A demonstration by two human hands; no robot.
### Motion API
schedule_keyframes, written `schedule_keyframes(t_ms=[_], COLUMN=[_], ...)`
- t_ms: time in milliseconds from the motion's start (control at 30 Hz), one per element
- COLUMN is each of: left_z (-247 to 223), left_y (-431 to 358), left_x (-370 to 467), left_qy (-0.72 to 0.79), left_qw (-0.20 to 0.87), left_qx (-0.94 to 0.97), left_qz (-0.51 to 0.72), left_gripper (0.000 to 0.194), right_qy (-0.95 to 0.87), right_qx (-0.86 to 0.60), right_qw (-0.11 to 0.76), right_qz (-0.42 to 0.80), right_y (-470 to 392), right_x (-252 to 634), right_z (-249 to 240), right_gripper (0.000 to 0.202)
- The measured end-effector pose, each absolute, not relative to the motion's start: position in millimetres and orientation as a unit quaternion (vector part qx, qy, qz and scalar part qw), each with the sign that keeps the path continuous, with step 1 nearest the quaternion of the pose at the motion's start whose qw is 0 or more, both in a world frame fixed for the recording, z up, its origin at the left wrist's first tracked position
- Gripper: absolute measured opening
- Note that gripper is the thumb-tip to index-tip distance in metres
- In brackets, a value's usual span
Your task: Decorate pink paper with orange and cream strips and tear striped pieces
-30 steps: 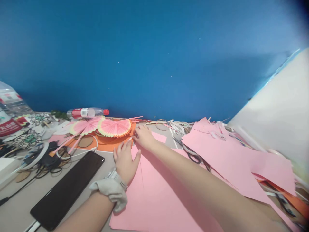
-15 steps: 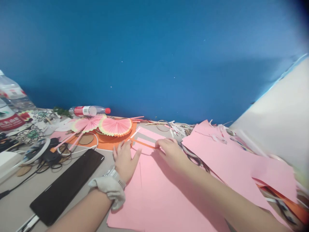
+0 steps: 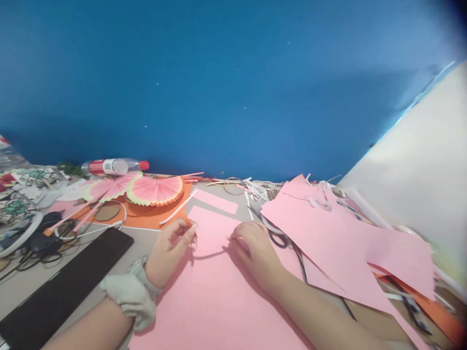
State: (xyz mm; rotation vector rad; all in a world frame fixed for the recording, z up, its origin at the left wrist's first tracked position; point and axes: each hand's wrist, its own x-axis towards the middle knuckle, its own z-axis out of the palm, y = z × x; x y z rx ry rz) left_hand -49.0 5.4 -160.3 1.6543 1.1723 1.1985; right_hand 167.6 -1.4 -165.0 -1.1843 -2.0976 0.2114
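Pink sheet (image 3: 219, 291) lies flat on the grey tabletop (image 3: 142, 245), under both hands, in the head view. At its far left part, the left hand (image 3: 166, 253) has thumb and fingers drawn together in a pinch; a small bit of orange shows at the fingertips, though I can't make out the whole of what they grip. The right hand (image 3: 255, 248), over the sheet's far right part, has its fingers curled down and bunched; whether they pinch anything, I cannot tell. A thin curved shadow falls on the sheet between the two.

Just beyond the sheet lies a pink strip (image 3: 217, 201). To the sheet's far left, a white strip (image 3: 178, 206) crosses an orange sheet (image 3: 146, 216), with a pleated pink fan (image 3: 156, 191) resting there too and a bottle (image 3: 113, 166) on its side behind. Left of the sheet is a dark phone (image 3: 62, 287). To the right, dark-handled scissors (image 3: 279, 239) sit beside a heap of cut pink paper (image 3: 346, 243). Past everything stands a blue wall (image 3: 219, 87).
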Motion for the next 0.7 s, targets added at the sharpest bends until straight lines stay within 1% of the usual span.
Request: schedule_keyframes(t_ms=[133,300,433,467,500,567,600,633,700], left_z=[-160,-159,-159,-159,-159,-158,-158,-157,-157], left_y=[2,7,8,7,6,1,-2,-5,-12], left_x=[-48,-46,-45,-45,-44,-42,-40,-38,-33], left_qy=[0.445,0.464,0.48,0.483,0.486,0.488,0.485,0.48,0.459], left_qw=[0.431,0.423,0.406,0.397,0.387,0.364,0.354,0.347,0.34], left_qx=[0.628,0.62,0.628,0.631,0.634,0.644,0.653,0.665,0.7], left_qz=[0.471,0.47,0.459,0.459,0.461,0.463,0.461,0.455,0.429], left_gripper=[0.019,0.018,0.025,0.027,0.028,0.032,0.034,0.035,0.035], right_qy=[-0.768,-0.733,-0.719,-0.72,-0.728,-0.761,-0.783,-0.803,-0.831], right_qx=[-0.495,-0.516,-0.532,-0.537,-0.54,-0.532,-0.519,-0.5,-0.46], right_qw=[0.398,0.431,0.436,0.43,0.415,0.37,0.343,0.322,0.302], right_qz=[0.084,0.101,0.102,0.092,0.077,0.026,-0.005,-0.035,-0.082], right_y=[3,8,10,9,7,1,-3,-8,-16], right_x=[171,176,177,176,173,168,164,161,157], right_z=[-168,-170,-172,-172,-172,-169,-168,-166,-163], right_gripper=[0.008,0.008,0.006,0.015,0.027,0.054,0.063,0.068,0.067])
